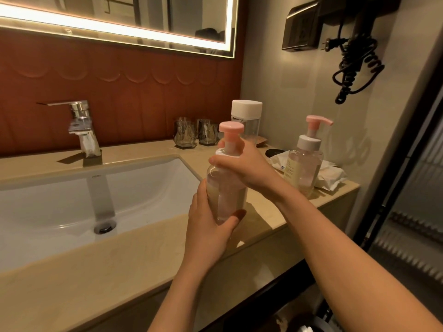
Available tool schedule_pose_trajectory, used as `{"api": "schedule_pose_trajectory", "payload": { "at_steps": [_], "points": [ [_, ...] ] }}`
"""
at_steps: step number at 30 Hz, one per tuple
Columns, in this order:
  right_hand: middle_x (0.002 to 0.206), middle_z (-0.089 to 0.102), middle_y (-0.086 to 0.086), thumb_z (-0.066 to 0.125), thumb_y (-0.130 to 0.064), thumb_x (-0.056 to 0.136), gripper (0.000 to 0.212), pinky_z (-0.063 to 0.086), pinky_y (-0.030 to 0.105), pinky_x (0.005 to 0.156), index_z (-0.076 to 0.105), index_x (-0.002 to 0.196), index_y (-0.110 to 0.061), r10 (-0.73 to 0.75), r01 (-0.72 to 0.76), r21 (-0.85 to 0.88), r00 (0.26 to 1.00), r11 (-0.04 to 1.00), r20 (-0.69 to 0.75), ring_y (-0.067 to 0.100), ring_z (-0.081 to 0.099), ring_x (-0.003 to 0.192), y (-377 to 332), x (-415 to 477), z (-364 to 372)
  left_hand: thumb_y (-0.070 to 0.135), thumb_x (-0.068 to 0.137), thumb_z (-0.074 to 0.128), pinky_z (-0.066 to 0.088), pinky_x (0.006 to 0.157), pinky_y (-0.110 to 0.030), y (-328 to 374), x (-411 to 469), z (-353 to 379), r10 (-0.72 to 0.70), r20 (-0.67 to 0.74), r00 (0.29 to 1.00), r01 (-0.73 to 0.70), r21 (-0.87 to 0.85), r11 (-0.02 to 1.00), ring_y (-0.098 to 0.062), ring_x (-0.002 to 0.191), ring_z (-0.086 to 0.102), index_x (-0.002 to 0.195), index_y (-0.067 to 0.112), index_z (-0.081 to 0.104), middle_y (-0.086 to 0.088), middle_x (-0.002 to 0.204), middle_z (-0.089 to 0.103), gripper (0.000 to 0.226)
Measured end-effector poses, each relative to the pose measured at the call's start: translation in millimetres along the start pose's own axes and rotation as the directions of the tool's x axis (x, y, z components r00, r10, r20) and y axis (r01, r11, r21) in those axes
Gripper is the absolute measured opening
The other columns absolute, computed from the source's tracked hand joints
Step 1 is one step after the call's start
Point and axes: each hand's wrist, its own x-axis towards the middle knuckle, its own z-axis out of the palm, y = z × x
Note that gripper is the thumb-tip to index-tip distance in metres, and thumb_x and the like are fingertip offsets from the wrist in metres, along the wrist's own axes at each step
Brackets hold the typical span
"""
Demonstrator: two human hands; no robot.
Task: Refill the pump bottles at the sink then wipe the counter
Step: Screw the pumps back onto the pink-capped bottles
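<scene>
Fingers (236, 215) of both hands wrap the pump bottle (226, 190), collar and base.

A: Body parts in the head view?
B: 2 forearms and 2 hands: the left hand (208, 232) and the right hand (244, 164).

A: Clothing on the arms?
B: Both forearms are bare along the full visible length. No sleeve edge appears in view.

A: Items worn on hands or wrists?
B: Both wrists and all visible fingers (217, 161) are bare.

A: Fingernails?
B: Short. Any polish is too small to tell.
</scene>
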Motion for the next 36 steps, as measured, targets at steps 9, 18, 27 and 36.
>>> {"api": "schedule_pose_trajectory", "payload": {
  "at_steps": [9, 18, 27, 36],
  "points": [
    [0.09, 0.06, -0.007, 0.068, -0.019, 0.083, 0.01, 0.041, 0.016, 0.065, 0.061, 0.085, -0.026, 0.031, -0.031, 0.04, 1.0, 0.999, -0.004, 0.008, 0.056, 0.087, -4, -2, 0, 0.033, 0.074, 0.077, 0.037, 0.078, -0.007, 5, -3, -2, -0.025, 0.015, 1.0, 0.026, -0.049, 0.998, -0.002, 0.112, 0.046, 0.14, 0.043, 0.02, 0.017, 0.133, 0.046, 0.087],
    [0.088, 0.063, -0.001, 0.064, -0.02, 0.084, 0.006, 0.051, 0.04, 0.088, 0.063, 0.089, -0.018, 0.007, -0.019, -0.059, 0.98, 0.998, -0.2, 0.017, 0.059, 0.092, -2, -4, 15, 0.036, 0.069, 0.081, 0.05, 0.091, -0.03, 2, -4, 1, -0.016, -0.039, 0.999, 0.014, -0.041, 0.999, -0.012, 0.114, 0.055, 0.137, 0.044, 0.026, 0.016, 0.128, 0.052, 0.087],
    [0.089, 0.066, 0.002, 0.064, -0.026, 0.081, 0.014, 0.05, 0.047, 0.088, 0.066, 0.092, -0.016, 0.014, -0.052, -0.112, 0.95, 0.992, -0.313, 0.018, 0.061, 0.091, 3, 0, 20, 0.036, 0.067, 0.082, 0.052, 0.093, -0.04, 3, -5, 3, -0.021, -0.052, 0.998, 0.02, -0.021, 1.0, -0.016, 0.114, 0.056, 0.139, 0.04, 0.026, 0.008, 0.131, 0.054, 0.091],
    [0.114, 0.063, -0.002, 0.066, -0.054, 0.076, 0.049, 0.048, 0.045, 0.093, 0.057, 0.113, -0.022, -0.053, 0.03, -0.071, 0.936, 0.997, -0.347, 0.02, 0.056, 0.108, 9, -14, 21, 0.041, 0.066, 0.081, 0.052, 0.093, -0.037, 6, -6, 1, -0.008, -0.018, 1.0, 0.008, 0.019, 1.0, -0.015, 0.113, 0.057, 0.141, 0.039, 0.021, 0.009, 0.134, 0.052, 0.096]
  ]
}}
